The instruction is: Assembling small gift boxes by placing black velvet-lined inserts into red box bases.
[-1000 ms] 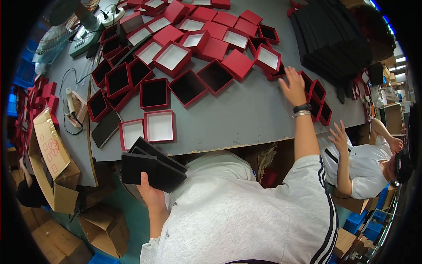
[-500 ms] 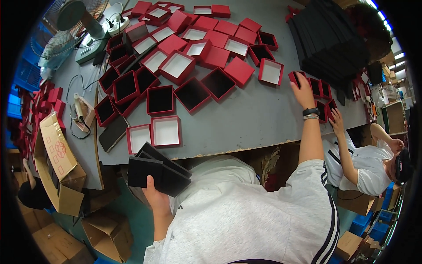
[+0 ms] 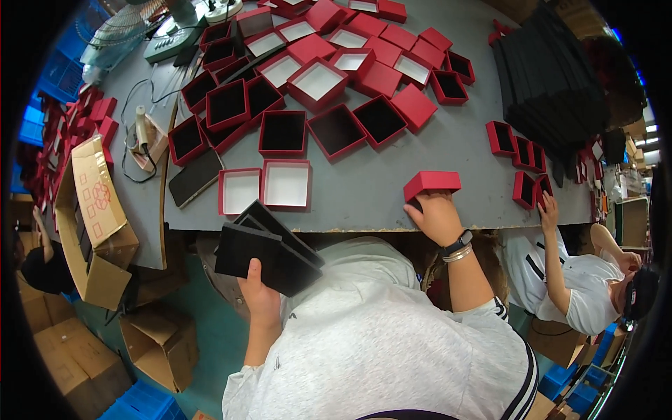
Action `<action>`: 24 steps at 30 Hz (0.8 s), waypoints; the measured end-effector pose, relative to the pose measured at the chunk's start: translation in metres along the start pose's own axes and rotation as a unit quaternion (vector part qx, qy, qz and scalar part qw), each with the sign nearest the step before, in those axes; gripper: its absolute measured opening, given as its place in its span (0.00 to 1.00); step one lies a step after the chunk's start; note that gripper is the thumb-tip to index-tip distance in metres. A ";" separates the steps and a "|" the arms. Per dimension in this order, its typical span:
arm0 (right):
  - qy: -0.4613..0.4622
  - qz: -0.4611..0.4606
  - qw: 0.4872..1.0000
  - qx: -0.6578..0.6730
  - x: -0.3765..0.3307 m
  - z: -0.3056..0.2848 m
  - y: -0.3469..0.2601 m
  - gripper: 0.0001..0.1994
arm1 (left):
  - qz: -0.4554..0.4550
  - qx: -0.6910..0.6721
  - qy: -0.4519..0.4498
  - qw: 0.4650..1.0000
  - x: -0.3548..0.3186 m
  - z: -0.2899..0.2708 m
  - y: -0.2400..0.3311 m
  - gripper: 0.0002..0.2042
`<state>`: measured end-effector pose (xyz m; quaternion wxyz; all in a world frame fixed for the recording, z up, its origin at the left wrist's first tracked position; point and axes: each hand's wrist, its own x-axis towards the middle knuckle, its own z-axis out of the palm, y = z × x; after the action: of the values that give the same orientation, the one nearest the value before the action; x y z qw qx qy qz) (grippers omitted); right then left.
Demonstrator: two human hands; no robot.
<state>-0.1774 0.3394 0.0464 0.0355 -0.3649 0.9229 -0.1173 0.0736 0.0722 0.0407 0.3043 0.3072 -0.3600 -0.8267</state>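
Observation:
My left hand (image 3: 257, 290) is closed round a fanned stack of black foam pads (image 3: 255, 245), held just off the table's front edge. My right hand (image 3: 435, 215) grips a small red box (image 3: 432, 181) at the front right of the table. The box's outer wall shows; its inside is hidden from me. Two white-lined red boxes (image 3: 285, 185) stand side by side close to my left hand. Behind them sit several red boxes with black inserts (image 3: 283, 133).
More red boxes (image 3: 316, 82) crowd the back of the grey table (image 3: 364, 189). Tall black foam sheets (image 3: 549, 84) are stacked at right, beside several black-lined boxes (image 3: 501, 138) and a co-worker's hand (image 3: 549, 213). A phone (image 3: 196, 180) and a corded tool (image 3: 143, 131) lie at left.
My right hand has come back from the black-lined boxes at right with a red box in it. The white-lined box that stood alone has left its spot. My left hand keeps the pads.

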 end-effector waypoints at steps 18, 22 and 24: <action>0.238 0.049 0.970 0.008 0.152 0.003 0.086 0.34 | -0.036 -0.044 -0.035 0.998 -0.007 0.004 -0.009 0.26; 0.124 0.137 0.953 0.239 0.178 0.029 0.137 0.42 | -0.021 -0.036 -0.058 0.997 -0.007 0.011 -0.017 0.28; 0.054 0.218 0.887 0.404 0.169 0.027 0.138 0.46 | -0.021 -0.024 -0.069 0.997 -0.009 0.013 -0.020 0.29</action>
<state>-0.3891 0.3166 -0.0098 0.1549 -0.1018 0.8525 -0.4888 0.0644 0.0952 0.0350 0.2688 0.2497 -0.3540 -0.8603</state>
